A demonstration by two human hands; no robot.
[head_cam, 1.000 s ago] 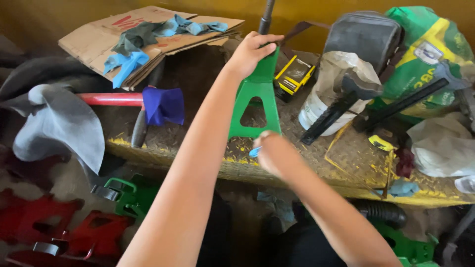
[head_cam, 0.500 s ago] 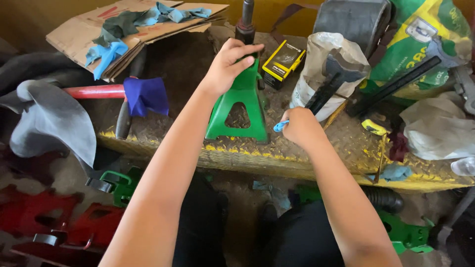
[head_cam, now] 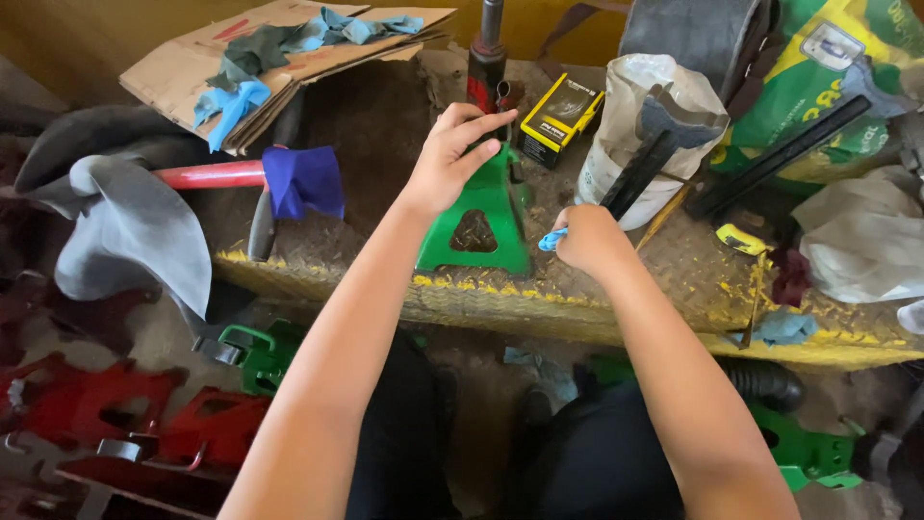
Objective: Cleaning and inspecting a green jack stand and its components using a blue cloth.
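At the bottom of the frame are the person's dark trousers and both bare arms. Red jack stands [head_cam: 115, 424] lie on the floor at the lower left, and more green ones [head_cam: 255, 351] sit just under the desk edge.

The right hand [head_cam: 589, 239], a little right of the middle, is curled shut around a small blue rag [head_cam: 551, 240]. The left hand [head_cam: 450, 159] rests on top of the green jack stand [head_cam: 478, 214]; its fingers [head_cam: 486, 125] are spread out and loose, not gripping. The stand is bright green metal with sloping legs and a three-cornered hole in its side. It stands upright near the yellow front edge of the desk [head_cam: 616, 318], in the middle of the frame.

Just behind it is a small yellow and black box [head_cam: 560, 117] and a white bag [head_cam: 640, 125] with a black tool sticking out. A green and yellow sack [head_cam: 828, 67] fills the upper right. Left of the stand lies a red handle [head_cam: 207, 175] wrapped in a purple cloth [head_cam: 303, 180]. Flat brown cardboard [head_cam: 183, 67] with blue rags sits at the upper left.
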